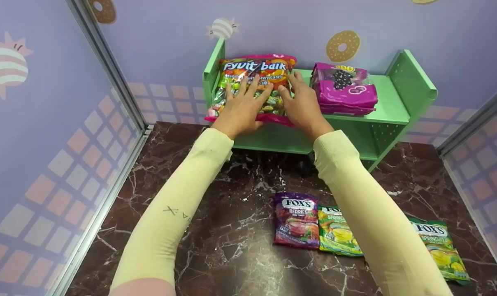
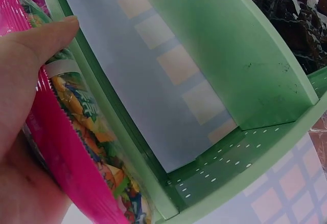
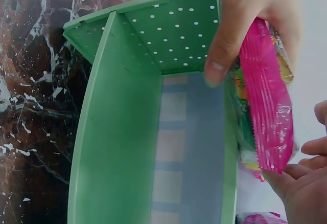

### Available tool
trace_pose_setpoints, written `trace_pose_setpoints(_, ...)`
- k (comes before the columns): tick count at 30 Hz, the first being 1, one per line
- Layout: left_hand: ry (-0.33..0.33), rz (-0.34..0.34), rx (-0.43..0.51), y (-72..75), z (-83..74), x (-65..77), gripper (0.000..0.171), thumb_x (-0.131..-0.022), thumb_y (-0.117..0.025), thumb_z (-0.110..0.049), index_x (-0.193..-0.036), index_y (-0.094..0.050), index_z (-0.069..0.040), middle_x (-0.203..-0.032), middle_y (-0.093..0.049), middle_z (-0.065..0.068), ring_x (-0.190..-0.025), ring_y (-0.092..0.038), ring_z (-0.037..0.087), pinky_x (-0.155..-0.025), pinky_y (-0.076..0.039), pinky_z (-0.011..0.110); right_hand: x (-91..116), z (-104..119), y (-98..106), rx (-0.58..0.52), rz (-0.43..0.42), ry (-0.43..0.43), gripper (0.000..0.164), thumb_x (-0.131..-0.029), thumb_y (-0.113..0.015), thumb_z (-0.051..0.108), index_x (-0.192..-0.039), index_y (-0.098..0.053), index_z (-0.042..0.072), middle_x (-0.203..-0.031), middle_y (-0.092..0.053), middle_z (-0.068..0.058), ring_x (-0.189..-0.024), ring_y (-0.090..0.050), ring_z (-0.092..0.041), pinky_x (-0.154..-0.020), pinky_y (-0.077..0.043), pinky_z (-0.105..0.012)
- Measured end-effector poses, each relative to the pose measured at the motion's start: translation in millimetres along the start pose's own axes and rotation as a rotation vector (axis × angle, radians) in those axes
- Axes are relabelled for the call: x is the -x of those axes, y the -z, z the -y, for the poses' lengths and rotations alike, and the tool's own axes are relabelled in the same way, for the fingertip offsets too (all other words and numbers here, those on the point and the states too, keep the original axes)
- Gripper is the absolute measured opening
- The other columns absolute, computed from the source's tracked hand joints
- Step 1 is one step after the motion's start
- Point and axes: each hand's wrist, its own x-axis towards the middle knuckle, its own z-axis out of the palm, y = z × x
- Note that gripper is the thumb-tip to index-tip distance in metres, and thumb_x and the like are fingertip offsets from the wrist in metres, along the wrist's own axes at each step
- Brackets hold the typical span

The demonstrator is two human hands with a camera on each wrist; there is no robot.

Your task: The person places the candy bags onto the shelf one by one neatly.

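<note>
Where the pink-edged Fyvit baik bag [image 1: 269, 75] sits, at the left end of the green rack's [image 1: 422, 82] top shelf, both hands touch it; the left hand [image 1: 241, 110] lies with straight fingers spread across its front, thumb extended at the lower edge; the right hand [image 1: 304, 102] rests, thumb and forefinger apart, at its right edge; a purple bag [image 1: 346, 91] stands just right.

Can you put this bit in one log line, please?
left hand: spread on candy bag | right hand: touching its right side | candy bag: on green rack, left end | purple bag: farther right on rack
</note>
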Motion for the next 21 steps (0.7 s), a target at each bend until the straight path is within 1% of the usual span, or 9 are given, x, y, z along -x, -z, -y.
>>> trace_pose_setpoints(3,0.002,0.005,0.002,-0.1,1.6,-1.6,0.094,-0.088,-0.064,-0.051,-0.157,-0.003,-0.033,-0.165,0.004,0.009,-0.150,0.002,0.039,-0.115,-0.004,0.070,2,2,3,0.003,-0.002,0.001,0.059,-0.103,-0.041,0.038,-0.155,-0.024,0.014,-0.165,-0.008,0.000,-0.145,-0.033,-0.020,-0.119,-0.030,-0.034)
trace_pose_setpoints(7,0.006,0.000,-0.003,-0.8,4.4,-3.1,0.092,-0.089,-0.064,-0.049,-0.156,-0.003,-0.033,-0.165,0.004,0.008,-0.151,0.001,0.038,-0.115,-0.003,0.069,5,2,7,-0.005,-0.003,0.013,0.060,-0.103,-0.042,0.038,-0.155,-0.024,0.015,-0.165,-0.007,0.003,-0.144,-0.034,-0.019,-0.116,-0.033,-0.032)
trace_pose_setpoints(12,0.000,-0.008,-0.003,-0.8,8.2,-5.5,0.091,-0.089,-0.065,-0.045,-0.156,-0.004,-0.034,-0.165,0.003,0.007,-0.151,0.000,0.037,-0.116,-0.002,0.069,11,2,15,-0.026,-0.019,0.056,0.059,-0.103,-0.043,0.037,-0.154,-0.026,0.015,-0.165,-0.009,0.003,-0.143,-0.037,-0.019,-0.114,-0.037,-0.031)
trace_pose_setpoints(17,-0.011,-0.006,-0.002,0.9,13.0,-7.5,0.090,-0.090,-0.065,-0.043,-0.156,-0.005,-0.035,-0.165,0.002,0.006,-0.151,-0.001,0.036,-0.116,-0.001,0.068,16,1,28,-0.037,-0.062,0.084,0.055,-0.103,-0.043,0.036,-0.152,-0.031,0.017,-0.164,-0.013,0.003,-0.141,-0.040,-0.018,-0.113,-0.039,-0.031)
trace_pose_setpoints(21,-0.022,-0.003,0.006,1.2,16.1,-9.4,0.090,-0.090,-0.065,-0.041,-0.156,-0.005,-0.035,-0.165,0.002,0.006,-0.151,-0.001,0.036,-0.116,0.000,0.067,19,-4,42,-0.046,-0.111,0.091,0.053,-0.103,-0.043,0.036,-0.151,-0.035,0.016,-0.163,-0.016,0.004,-0.140,-0.042,-0.017,-0.114,-0.036,-0.028)
